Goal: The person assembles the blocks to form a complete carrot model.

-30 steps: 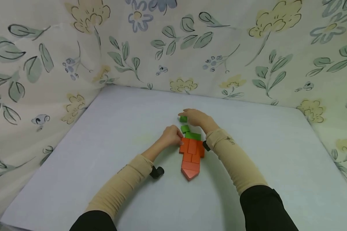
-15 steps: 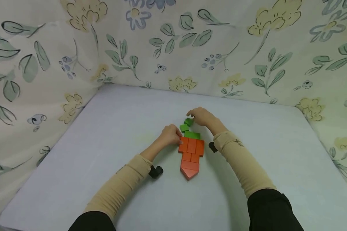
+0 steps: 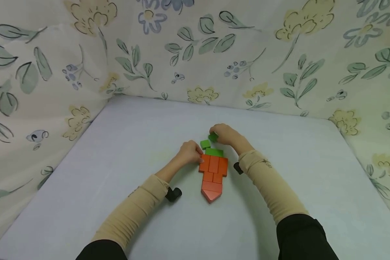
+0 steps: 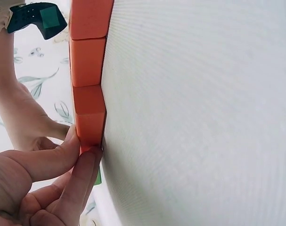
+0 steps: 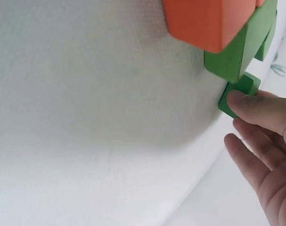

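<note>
Orange blocks (image 3: 213, 164) lie flat together in a tapering shape, with a pointed lighter red-orange block (image 3: 211, 196) at the near end. A long green block (image 3: 214, 152) lies against their far side, and a small green block (image 3: 205, 144) sits beyond it at the left. My left hand (image 3: 189, 153) pinches the far end of the left orange block (image 4: 90, 126) between thumb and fingers. Beyond the long green block, my right hand (image 3: 228, 135) pinches another small green block (image 5: 249, 83) between thumb and fingers, partly covering it.
The blocks lie on a white tabletop (image 3: 143, 137). Behind and to the left of it hangs a floral cloth (image 3: 195, 76). A dark wrist device (image 3: 173, 194) is under the left forearm, another dark device (image 3: 238, 168) at the right wrist.
The right hand has drawn its small green block to the right and slightly nearer, away from its place behind the other small green block. The left hand stays at the orange block.
</note>
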### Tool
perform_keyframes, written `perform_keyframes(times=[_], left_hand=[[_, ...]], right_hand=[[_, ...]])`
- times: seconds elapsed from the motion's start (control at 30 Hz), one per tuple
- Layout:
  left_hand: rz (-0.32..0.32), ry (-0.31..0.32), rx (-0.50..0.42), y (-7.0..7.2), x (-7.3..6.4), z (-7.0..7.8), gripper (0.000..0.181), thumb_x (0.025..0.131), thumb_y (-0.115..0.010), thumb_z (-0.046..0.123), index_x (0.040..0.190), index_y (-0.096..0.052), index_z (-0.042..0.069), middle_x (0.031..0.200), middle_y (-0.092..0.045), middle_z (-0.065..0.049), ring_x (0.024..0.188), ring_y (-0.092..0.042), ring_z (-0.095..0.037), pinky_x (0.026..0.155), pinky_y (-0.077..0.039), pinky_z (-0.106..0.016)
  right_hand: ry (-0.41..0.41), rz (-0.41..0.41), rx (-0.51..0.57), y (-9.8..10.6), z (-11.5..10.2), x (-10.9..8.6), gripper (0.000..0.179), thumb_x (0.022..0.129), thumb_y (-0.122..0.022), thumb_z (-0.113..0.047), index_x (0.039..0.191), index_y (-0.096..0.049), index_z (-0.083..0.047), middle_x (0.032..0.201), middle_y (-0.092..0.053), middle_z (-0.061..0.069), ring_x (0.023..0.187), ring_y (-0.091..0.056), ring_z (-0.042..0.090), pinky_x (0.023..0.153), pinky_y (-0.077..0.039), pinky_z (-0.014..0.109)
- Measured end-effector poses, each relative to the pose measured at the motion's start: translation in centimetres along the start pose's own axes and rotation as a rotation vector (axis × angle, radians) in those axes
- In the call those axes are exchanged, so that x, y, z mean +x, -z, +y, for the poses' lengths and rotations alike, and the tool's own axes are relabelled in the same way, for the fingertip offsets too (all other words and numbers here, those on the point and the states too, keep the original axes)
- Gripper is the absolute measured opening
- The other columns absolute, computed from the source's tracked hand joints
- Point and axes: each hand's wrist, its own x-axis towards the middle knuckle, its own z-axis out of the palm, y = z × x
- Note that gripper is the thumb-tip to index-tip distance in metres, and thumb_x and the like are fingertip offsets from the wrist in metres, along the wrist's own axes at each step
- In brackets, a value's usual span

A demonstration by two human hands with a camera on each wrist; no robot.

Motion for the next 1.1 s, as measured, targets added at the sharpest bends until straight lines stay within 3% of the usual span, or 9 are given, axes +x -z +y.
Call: perform_keyframes(times=[0.2,0.4,0.73,1.1], left_hand=[[0.002,0.023,0.012,0.1,0.1,-0.2,0.025,0.077,-0.083,0.008,0.099,-0.075,-0.001,0.096,-0.072,-0.013,0.091,-0.064,-0.026,0.078,-0.053,-0.032],[-0.004,0.043,0.014,0.1,-0.1,-0.1,0.025,0.077,-0.082,0.007,0.1,-0.075,-0.001,0.098,-0.071,-0.013,0.093,-0.063,-0.027,0.079,-0.053,-0.034],[-0.012,0.015,0.018,-0.1,0.2,0.3,0.025,0.077,-0.081,0.006,0.1,-0.074,-0.002,0.098,-0.071,-0.014,0.092,-0.063,-0.027,0.078,-0.053,-0.032],[-0.028,0.037,0.0,-0.1,0.2,0.3,0.026,0.079,-0.081,0.006,0.103,-0.074,-0.002,0.102,-0.071,-0.014,0.096,-0.063,-0.028,0.081,-0.053,-0.035]], right_hand=[[0.083,0.037,0.009,0.5,0.8,-1.6,0.03,0.085,-0.064,0.011,0.115,-0.064,0.008,0.116,-0.064,0.022,0.109,-0.059,0.036,0.097,-0.046,0.044],[0.142,0.014,0.029,0.0,2.3,-3.3,0.03,0.082,-0.065,0.014,0.111,-0.066,0.008,0.113,-0.066,0.021,0.106,-0.061,0.036,0.094,-0.048,0.045],[0.119,-0.033,-0.003,-0.2,2.8,-5.3,0.032,0.084,-0.063,0.014,0.113,-0.068,0.004,0.115,-0.066,0.02,0.107,-0.061,0.035,0.095,-0.047,0.046],[0.106,0.019,-0.005,-0.6,2.7,-5.6,0.031,0.081,-0.068,0.012,0.112,-0.068,0.005,0.111,-0.067,0.019,0.102,-0.063,0.034,0.091,-0.05,0.042]])
